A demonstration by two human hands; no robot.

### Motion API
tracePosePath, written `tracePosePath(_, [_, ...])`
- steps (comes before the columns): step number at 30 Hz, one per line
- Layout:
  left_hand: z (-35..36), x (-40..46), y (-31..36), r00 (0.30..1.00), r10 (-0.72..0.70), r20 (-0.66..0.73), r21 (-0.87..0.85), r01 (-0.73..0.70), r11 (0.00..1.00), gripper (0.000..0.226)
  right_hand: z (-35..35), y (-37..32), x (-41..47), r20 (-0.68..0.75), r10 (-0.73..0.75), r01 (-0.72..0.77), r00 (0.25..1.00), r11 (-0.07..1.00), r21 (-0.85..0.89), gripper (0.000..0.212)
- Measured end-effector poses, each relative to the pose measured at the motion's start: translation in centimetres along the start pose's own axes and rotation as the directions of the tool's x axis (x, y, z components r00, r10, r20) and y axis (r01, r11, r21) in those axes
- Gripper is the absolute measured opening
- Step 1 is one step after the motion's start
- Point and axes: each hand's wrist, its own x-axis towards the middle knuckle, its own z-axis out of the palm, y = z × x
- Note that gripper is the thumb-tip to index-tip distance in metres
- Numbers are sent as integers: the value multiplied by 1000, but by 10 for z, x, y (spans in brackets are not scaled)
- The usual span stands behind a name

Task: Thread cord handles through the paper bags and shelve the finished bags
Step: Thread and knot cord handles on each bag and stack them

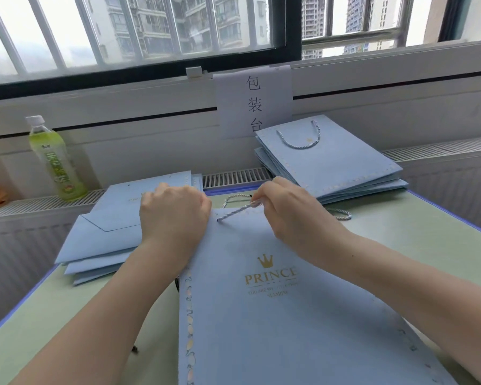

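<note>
Two stacks [333, 162] on green table [400, 245] | window | right fingers [257, 197] pinch cord [233, 212] | left fingers [175, 201] grip bag [261, 315]

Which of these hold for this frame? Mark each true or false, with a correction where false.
1. The right hand pinches a cord over the bag. True.
2. The left hand lies flat with straight fingers. False: its fingers are curled at the bag's top edge.
3. The top bag of the far right stack has a cord handle. True.
4. The green bottle lies on its side. False: it stands upright.
5. The left stack has cord handles. False: none show.
</note>
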Motion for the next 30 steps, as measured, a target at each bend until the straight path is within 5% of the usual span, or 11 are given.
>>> tracePosePath(3, [-3, 3, -6, 997, -73, -11, 69, 74, 995, 39, -7, 0, 2, -233, 90, -21, 968, 959, 282, 24])
tracePosePath(8, [-12, 0, -4, 991, -129, -18, 130, 131, 983, 32, -13, 0, 1, -414, 102, 71, 905, 922, 380, 19])
tracePosePath(12, [-6, 2, 2, 933, 114, -340, -225, -199, 954, 28, -5, -3, -3, -359, 30, 97, 933, 939, 330, 11])
tracePosePath(14, [-9, -4, 13, 935, 218, -281, -542, -342, 768, 37, -1, -4, -4, -334, 18, 95, 942, 943, 319, 9])
tracePosePath(16, [-10, -12, 23, 930, 346, -122, -690, -330, 644, 40, -2, -4, -5, -340, 31, 92, 940, 936, 339, 8])
tracePosePath(19, [3, -18, 29, 896, 438, -71, -569, -397, 720, 19, -8, -2, -2, -354, 68, 66, 933, 934, 352, 9])
tracePosePath(25, [-1, -11, 19, 939, 58, -338, -632, -272, 726, 38, -9, 7, 3, -320, 131, -7, 938, 932, 362, 12])
tracePosePath(30, [-3, -2, 3, 969, -54, -241, -569, -96, 817, 45, -14, 17, 9, -232, 297, -126, 926, 825, 551, 13])
